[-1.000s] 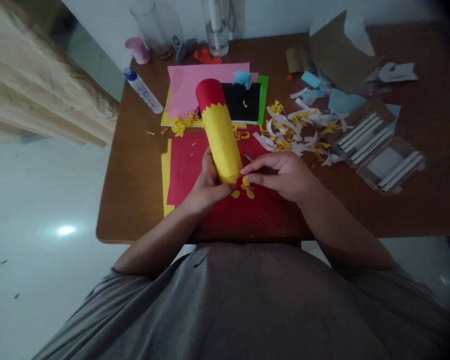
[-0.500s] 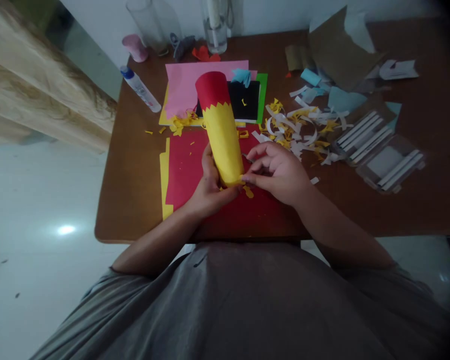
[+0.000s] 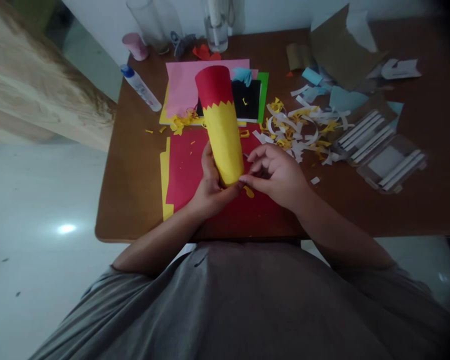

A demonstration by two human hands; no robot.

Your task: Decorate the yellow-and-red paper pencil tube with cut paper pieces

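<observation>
A clear plastic box point(image 3: 371, 182) lies open at the right of the bench point(image 3: 135, 165). Both of its halves hold white sticks point(image 3: 405, 165) laid side by side, and the nearer half also holds a flat white piece. At the far edge stands a glass jar point(image 3: 215, 37) with something pale and upright inside. To its left are a tumbler point(image 3: 146, 22), whose contents cannot be made out, and a small pink cup point(image 3: 134, 46). A glue bottle point(image 3: 140, 90) with a blue cap lies on its side near the pink cup.

The paper tube point(image 3: 222, 127) is held above the middle of the bench, over a red sheet point(image 3: 187, 165), and leans away from the person. Its lower part is yellow and its top is red, and the two colours meet in a zigzag edge. The left hand point(image 3: 210, 187) is wrapped around the tube's lower end from the left. The right hand point(image 3: 281, 175) has thumb and forefinger pinched together at the tube's bottom rim, the other fingers loosely raised. Whether they grip the rim itself or a scrap cannot be told. A yellow scrap point(image 3: 248, 191) lies on the red sheet just below them.

White and yellow paper scraps point(image 3: 296, 130) lie heaped between the tube and the box. Behind the tube lie a pink sheet point(image 3: 182, 82) and a black sheet point(image 3: 249, 100).
</observation>
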